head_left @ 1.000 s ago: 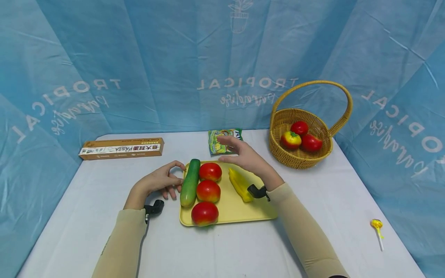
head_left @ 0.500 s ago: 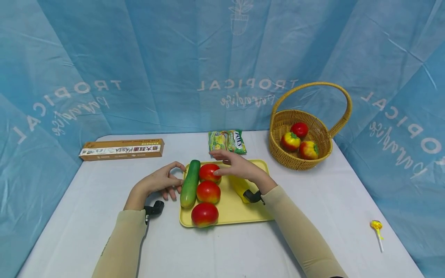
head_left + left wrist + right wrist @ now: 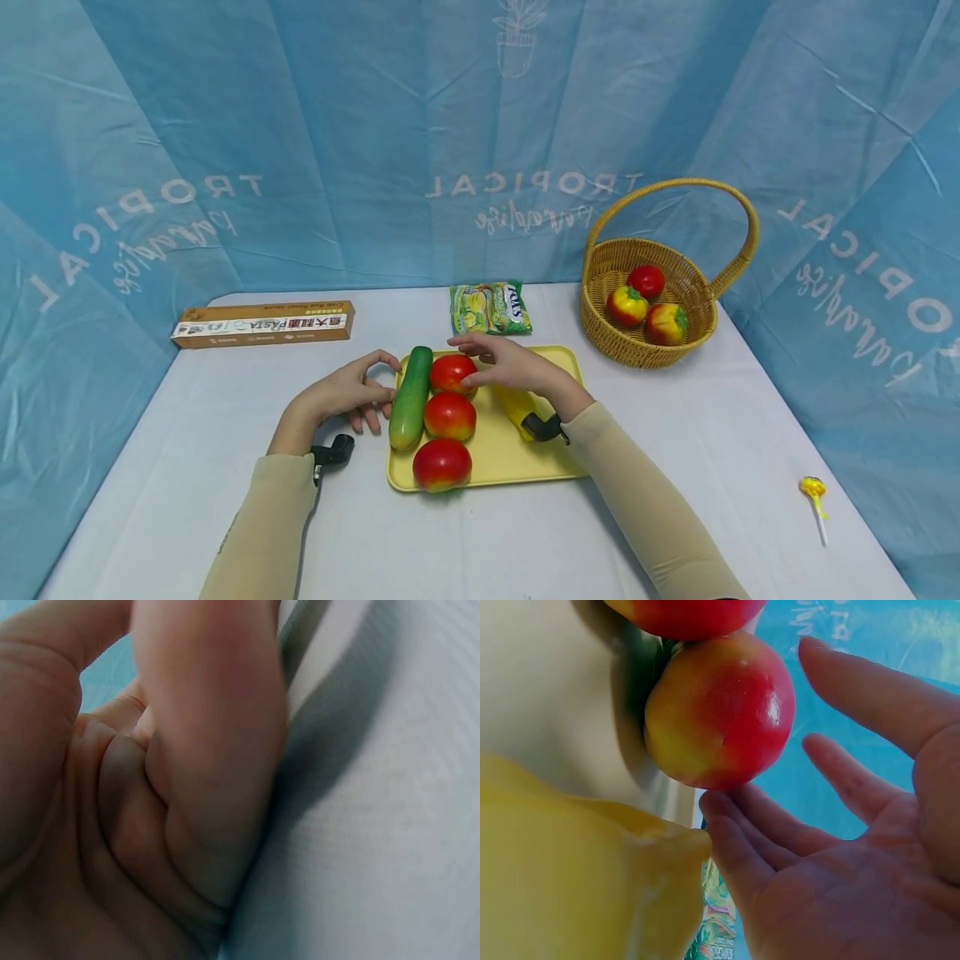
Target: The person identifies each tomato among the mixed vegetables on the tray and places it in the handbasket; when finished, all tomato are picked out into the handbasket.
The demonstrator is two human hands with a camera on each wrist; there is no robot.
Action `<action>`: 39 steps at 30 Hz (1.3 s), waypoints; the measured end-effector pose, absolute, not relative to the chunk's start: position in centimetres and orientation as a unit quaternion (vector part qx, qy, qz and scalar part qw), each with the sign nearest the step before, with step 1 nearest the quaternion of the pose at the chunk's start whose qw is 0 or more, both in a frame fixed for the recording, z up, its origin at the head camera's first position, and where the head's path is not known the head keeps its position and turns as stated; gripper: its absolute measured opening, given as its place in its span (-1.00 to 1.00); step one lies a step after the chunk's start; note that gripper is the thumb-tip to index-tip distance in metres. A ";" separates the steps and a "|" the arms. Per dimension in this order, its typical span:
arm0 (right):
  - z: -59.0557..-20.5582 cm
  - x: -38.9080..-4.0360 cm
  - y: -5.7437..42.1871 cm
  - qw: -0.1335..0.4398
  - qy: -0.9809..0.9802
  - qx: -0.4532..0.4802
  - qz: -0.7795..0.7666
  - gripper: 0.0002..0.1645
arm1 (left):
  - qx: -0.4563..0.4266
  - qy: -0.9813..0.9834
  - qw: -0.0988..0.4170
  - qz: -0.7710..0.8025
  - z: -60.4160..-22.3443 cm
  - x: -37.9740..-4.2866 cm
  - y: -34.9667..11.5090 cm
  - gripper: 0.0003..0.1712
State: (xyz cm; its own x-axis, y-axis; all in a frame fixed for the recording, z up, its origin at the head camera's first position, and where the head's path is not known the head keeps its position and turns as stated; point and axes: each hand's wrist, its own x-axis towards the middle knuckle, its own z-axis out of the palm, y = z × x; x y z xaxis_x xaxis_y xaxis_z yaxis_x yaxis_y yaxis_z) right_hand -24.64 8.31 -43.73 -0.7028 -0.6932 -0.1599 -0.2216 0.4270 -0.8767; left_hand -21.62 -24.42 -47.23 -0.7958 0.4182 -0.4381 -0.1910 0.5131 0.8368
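Note:
My right hand [image 3: 512, 364] reaches over the yellow tray [image 3: 517, 472], thumb and fingers spread at the farthest of three round red-and-yellow fruits [image 3: 450, 372]. In the right wrist view the fingertips come right up to that fruit [image 3: 720, 712], and nothing is gripped. A ribbed yellow fruit [image 3: 516, 404] lies partly hidden under this hand. My left hand [image 3: 341, 390] rests on the table at the tray's left edge, fingers loosely bent, its thumb and index fingertips close to a green cucumber [image 3: 410, 400]. The middle fruit [image 3: 450, 416] and near fruit [image 3: 442, 464] stand in the same row.
At the back right stands a wicker basket [image 3: 637, 357] with a tall handle and three red-and-yellow fruits inside. Behind the tray lies a green candy bag [image 3: 491, 307]. A pasta box [image 3: 262, 324] sits back left, a lollipop [image 3: 813, 492] far right.
My right hand has moved left and nearer, from beside the candy bag to the farthest fruit on the tray. One fruit in the basket has turned, showing its green top. My left hand stays put.

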 end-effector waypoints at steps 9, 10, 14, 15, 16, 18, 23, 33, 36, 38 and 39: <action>-43.7 -24.4 8.1 0.249 0.819 -0.304 -0.418 -0.25 | 0.068 0.813 0.309 0.489 -47.2 -21.5 -24.4 -0.45; -43.7 -24.4 8.1 0.248 0.820 -0.305 -0.416 -0.26 | 0.068 0.813 0.310 0.489 -47.2 -21.5 -24.4 -0.45; -44.0 -24.6 8.1 0.243 0.822 -0.315 -0.408 -0.31 | 0.070 0.813 0.309 0.489 -47.2 -21.5 -24.4 -0.45; -44.1 -24.6 8.1 0.242 0.822 -0.317 -0.407 -0.32 | 0.070 0.812 0.309 0.489 -47.2 -21.5 -24.4 -0.44; -44.1 -24.6 8.1 0.242 0.822 -0.319 -0.406 -0.33 | 0.070 0.813 0.309 0.489 -47.2 -21.5 -24.4 -0.44; -44.1 -24.6 8.1 0.239 0.823 -0.321 -0.403 -0.35 | 0.070 0.813 0.309 0.489 -47.2 -21.5 -24.4 -0.44; -44.0 -24.4 8.0 0.233 0.829 -0.318 -0.397 -0.38 | 0.068 0.814 0.310 0.487 -47.2 -21.6 -24.4 -0.45; -43.8 -24.2 7.7 0.221 0.840 -0.311 -0.386 -0.39 | 0.067 0.812 0.314 0.487 -47.3 -21.7 -24.4 -0.45; -43.8 -24.3 7.8 0.217 0.841 -0.315 -0.383 -0.39 | 0.067 0.812 0.314 0.488 -47.3 -21.7 -24.5 -0.45; -43.7 -24.3 7.8 0.216 0.841 -0.315 -0.383 -0.38 | 0.068 0.811 0.313 0.489 -47.3 -21.7 -24.5 -0.45; -43.8 -24.3 7.8 0.214 0.842 -0.315 -0.383 -0.39 | 0.069 0.811 0.313 0.489 -47.3 -21.6 -24.5 -0.45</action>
